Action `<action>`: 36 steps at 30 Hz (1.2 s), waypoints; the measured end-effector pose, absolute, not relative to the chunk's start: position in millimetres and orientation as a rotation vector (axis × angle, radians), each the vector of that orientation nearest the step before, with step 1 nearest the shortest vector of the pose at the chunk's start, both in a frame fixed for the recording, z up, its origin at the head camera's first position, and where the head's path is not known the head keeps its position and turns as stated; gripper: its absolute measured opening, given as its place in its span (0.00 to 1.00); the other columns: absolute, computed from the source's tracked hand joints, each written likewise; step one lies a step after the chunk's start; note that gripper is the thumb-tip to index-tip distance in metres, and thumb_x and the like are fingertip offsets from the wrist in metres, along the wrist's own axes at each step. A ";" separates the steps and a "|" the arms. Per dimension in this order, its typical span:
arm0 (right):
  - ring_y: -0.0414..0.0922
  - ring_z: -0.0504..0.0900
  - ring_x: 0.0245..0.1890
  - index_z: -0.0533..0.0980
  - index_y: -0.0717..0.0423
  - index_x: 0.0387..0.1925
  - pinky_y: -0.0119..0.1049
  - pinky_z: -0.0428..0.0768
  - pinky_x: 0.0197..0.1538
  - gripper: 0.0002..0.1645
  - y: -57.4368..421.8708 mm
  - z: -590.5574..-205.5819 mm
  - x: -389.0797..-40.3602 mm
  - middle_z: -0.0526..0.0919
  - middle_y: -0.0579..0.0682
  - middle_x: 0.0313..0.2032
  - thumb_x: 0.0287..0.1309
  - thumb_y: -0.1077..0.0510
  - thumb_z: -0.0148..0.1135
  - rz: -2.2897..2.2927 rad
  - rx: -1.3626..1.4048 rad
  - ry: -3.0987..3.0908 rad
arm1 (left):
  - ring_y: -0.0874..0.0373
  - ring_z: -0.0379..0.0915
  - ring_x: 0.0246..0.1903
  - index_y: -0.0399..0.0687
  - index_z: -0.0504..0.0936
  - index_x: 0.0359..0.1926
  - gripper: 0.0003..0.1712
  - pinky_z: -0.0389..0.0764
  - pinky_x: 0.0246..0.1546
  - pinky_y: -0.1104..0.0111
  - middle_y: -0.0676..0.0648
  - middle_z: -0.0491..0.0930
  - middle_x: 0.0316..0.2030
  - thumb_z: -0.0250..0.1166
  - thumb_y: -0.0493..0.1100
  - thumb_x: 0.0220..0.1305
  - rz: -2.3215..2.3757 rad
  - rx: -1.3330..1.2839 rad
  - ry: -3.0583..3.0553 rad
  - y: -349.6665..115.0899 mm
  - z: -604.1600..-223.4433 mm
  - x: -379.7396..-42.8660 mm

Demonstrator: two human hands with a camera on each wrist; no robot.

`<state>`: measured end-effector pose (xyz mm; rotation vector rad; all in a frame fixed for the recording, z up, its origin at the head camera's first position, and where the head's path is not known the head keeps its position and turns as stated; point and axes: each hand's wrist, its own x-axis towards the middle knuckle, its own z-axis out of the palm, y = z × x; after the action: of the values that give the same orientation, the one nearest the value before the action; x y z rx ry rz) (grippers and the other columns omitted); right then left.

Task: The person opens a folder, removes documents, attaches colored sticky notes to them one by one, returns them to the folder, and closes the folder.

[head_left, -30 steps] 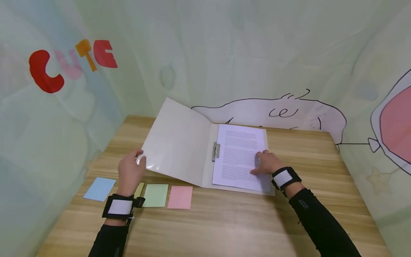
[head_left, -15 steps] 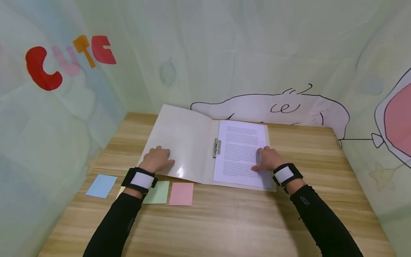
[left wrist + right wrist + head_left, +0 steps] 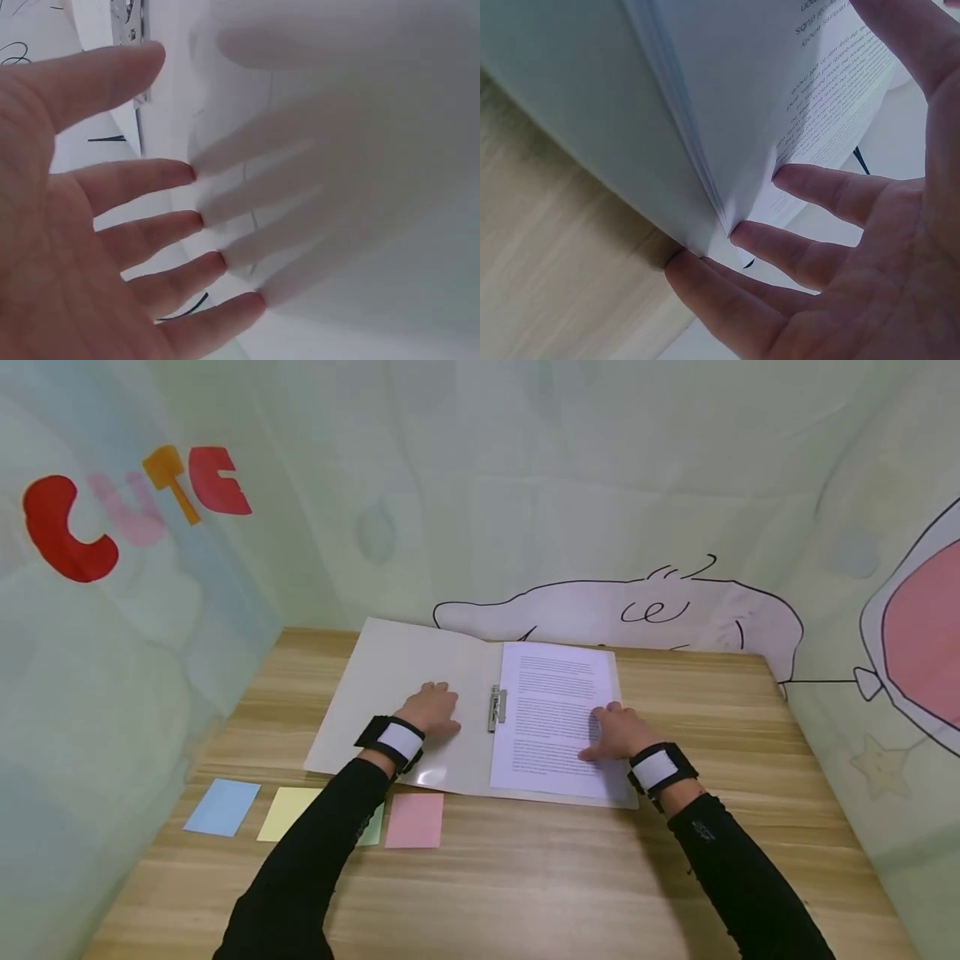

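A white folder lies spread on the wooden table, its cover to the left. On its right half rests a stack of printed paper, with a metal clip at the stack's left edge. My left hand touches the inside of the cover near the fold; in the left wrist view its straight, spread fingers meet the white surface at the tips. My right hand rests at the right edge of the stack. In the right wrist view its fingertips touch the sheets and the folder's edge.
Along the near side of the folder lie a blue, a yellow, a green and a pink paper square. My left sleeve covers part of the yellow and green ones. Printed cloth walls surround the table.
The cover's raised left side has gone down flatter onto the table. My left hand let go of its corner and moved right across the cover toward the fold. My right hand stayed in place.
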<state>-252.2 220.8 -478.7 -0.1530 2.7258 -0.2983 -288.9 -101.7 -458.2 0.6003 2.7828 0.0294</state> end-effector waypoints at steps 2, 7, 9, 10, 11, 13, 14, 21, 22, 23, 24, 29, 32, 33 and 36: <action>0.60 0.67 0.51 0.62 0.65 0.65 0.54 0.69 0.53 0.56 220.2 -478.8 -253.1 0.66 0.66 0.56 0.41 0.38 0.73 -0.292 -0.156 2.728 | 0.41 0.65 0.53 0.36 0.76 0.54 0.27 0.73 0.48 0.51 0.37 0.71 0.53 0.64 0.49 0.58 0.012 0.627 2.762 -97.1 -460.4 -294.5; 0.59 0.67 0.50 0.63 0.66 0.64 0.53 0.70 0.51 0.56 219.1 -478.6 -254.8 0.67 0.66 0.55 0.41 0.38 0.74 -0.291 -0.161 2.729 | 0.42 0.63 0.58 0.38 0.77 0.53 0.27 0.66 0.55 0.45 0.39 0.71 0.57 0.64 0.52 0.60 0.044 0.648 2.752 -84.9 -463.5 -303.7; 0.60 0.67 0.50 0.63 0.66 0.64 0.53 0.70 0.51 0.56 218.9 -478.1 -255.4 0.67 0.66 0.56 0.41 0.38 0.74 -0.287 -0.164 2.732 | 0.42 0.60 0.61 0.39 0.77 0.55 0.27 0.61 0.57 0.42 0.40 0.69 0.60 0.63 0.53 0.61 0.058 0.633 2.762 -79.2 -466.4 -306.9; 0.60 0.67 0.50 0.63 0.66 0.65 0.54 0.70 0.52 0.56 218.8 -478.0 -255.8 0.67 0.66 0.56 0.41 0.38 0.74 -0.287 -0.165 2.734 | 0.42 0.58 0.63 0.40 0.76 0.56 0.28 0.58 0.58 0.41 0.40 0.68 0.62 0.63 0.54 0.61 0.064 0.624 2.767 -76.3 -467.8 -308.4; 0.60 0.67 0.50 0.62 0.66 0.65 0.54 0.70 0.52 0.57 218.7 -477.9 -256.2 0.67 0.66 0.56 0.41 0.38 0.74 -0.286 -0.166 2.736 | 0.42 0.56 0.64 0.41 0.75 0.58 0.30 0.56 0.59 0.40 0.41 0.66 0.63 0.62 0.54 0.61 0.075 0.613 2.769 -73.6 -469.1 -309.7; 0.60 0.67 0.51 0.62 0.65 0.65 0.54 0.70 0.52 0.57 218.6 -477.9 -256.5 0.66 0.66 0.56 0.41 0.38 0.74 -0.286 -0.163 2.739 | 0.43 0.54 0.66 0.42 0.72 0.62 0.33 0.52 0.59 0.38 0.43 0.63 0.66 0.62 0.55 0.60 0.075 0.616 2.773 -68.7 -472.0 -311.9; 0.60 0.67 0.51 0.63 0.65 0.65 0.54 0.70 0.52 0.57 218.6 -477.9 -256.4 0.67 0.66 0.56 0.40 0.38 0.74 -0.285 -0.162 2.740 | 0.43 0.53 0.66 0.44 0.70 0.63 0.34 0.51 0.59 0.37 0.44 0.62 0.67 0.63 0.55 0.60 0.075 0.620 2.772 -66.8 -473.1 -312.6; 0.58 0.68 0.49 0.63 0.65 0.64 0.52 0.70 0.50 0.56 219.2 -481.1 -255.1 0.67 0.66 0.55 0.41 0.38 0.74 -0.266 -0.161 2.736 | 0.45 0.52 0.67 0.50 0.66 0.68 0.36 0.44 0.60 0.36 0.49 0.60 0.68 0.63 0.55 0.61 0.093 0.700 2.727 -63.6 -478.8 -313.7; 0.58 0.68 0.48 0.63 0.65 0.64 0.52 0.70 0.50 0.56 219.6 -481.7 -254.8 0.67 0.66 0.55 0.41 0.37 0.74 -0.259 -0.163 2.736 | 0.45 0.52 0.67 0.51 0.65 0.68 0.36 0.44 0.60 0.36 0.50 0.60 0.68 0.63 0.56 0.61 0.087 0.721 2.720 -63.8 -479.6 -313.6; 0.58 0.68 0.48 0.63 0.65 0.65 0.51 0.70 0.50 0.56 219.8 -481.9 -254.3 0.67 0.65 0.55 0.41 0.37 0.74 -0.256 -0.161 2.737 | 0.45 0.52 0.67 0.51 0.65 0.68 0.37 0.44 0.60 0.35 0.50 0.60 0.68 0.63 0.56 0.61 0.081 0.739 2.716 -64.1 -480.0 -313.5; 0.58 0.68 0.48 0.63 0.65 0.65 0.52 0.70 0.50 0.56 219.9 -481.4 -254.1 0.67 0.66 0.55 0.41 0.38 0.74 -0.257 -0.166 2.739 | 0.45 0.53 0.67 0.51 0.65 0.68 0.37 0.45 0.59 0.35 0.51 0.60 0.68 0.63 0.57 0.61 0.067 0.756 2.714 -64.4 -480.8 -313.8; 0.59 0.68 0.48 0.63 0.65 0.64 0.52 0.70 0.51 0.56 219.1 -478.8 -252.6 0.68 0.66 0.55 0.41 0.38 0.74 -0.272 -0.187 2.744 | 0.45 0.54 0.67 0.52 0.68 0.66 0.38 0.48 0.59 0.35 0.51 0.61 0.67 0.65 0.58 0.57 0.045 0.805 2.716 -65.5 -481.8 -315.6; 0.59 0.68 0.48 0.64 0.66 0.64 0.52 0.71 0.50 0.55 219.0 -478.9 -252.2 0.68 0.66 0.54 0.41 0.38 0.74 -0.264 -0.190 2.741 | 0.45 0.56 0.66 0.52 0.72 0.64 0.36 0.50 0.58 0.35 0.51 0.63 0.66 0.67 0.57 0.56 0.043 0.852 2.711 -65.0 -481.4 -316.2; 0.59 0.69 0.48 0.64 0.66 0.64 0.52 0.71 0.50 0.55 219.1 -479.1 -252.1 0.68 0.66 0.54 0.41 0.38 0.74 -0.257 -0.190 2.742 | 0.45 0.57 0.65 0.52 0.73 0.63 0.35 0.51 0.58 0.36 0.51 0.64 0.66 0.67 0.57 0.56 0.037 0.866 2.709 -64.6 -481.4 -316.4; 0.59 0.69 0.49 0.64 0.66 0.64 0.53 0.71 0.51 0.55 219.7 -480.2 -252.2 0.68 0.67 0.55 0.41 0.38 0.73 -0.251 -0.197 2.750 | 0.46 0.61 0.63 0.50 0.74 0.61 0.35 0.55 0.58 0.38 0.49 0.67 0.64 0.69 0.56 0.54 0.012 0.924 2.721 -63.7 -481.5 -317.0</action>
<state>-252.2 219.7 -480.2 -0.1968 2.7498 -0.2507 -317.0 -63.7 -481.5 0.9244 2.7206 0.0120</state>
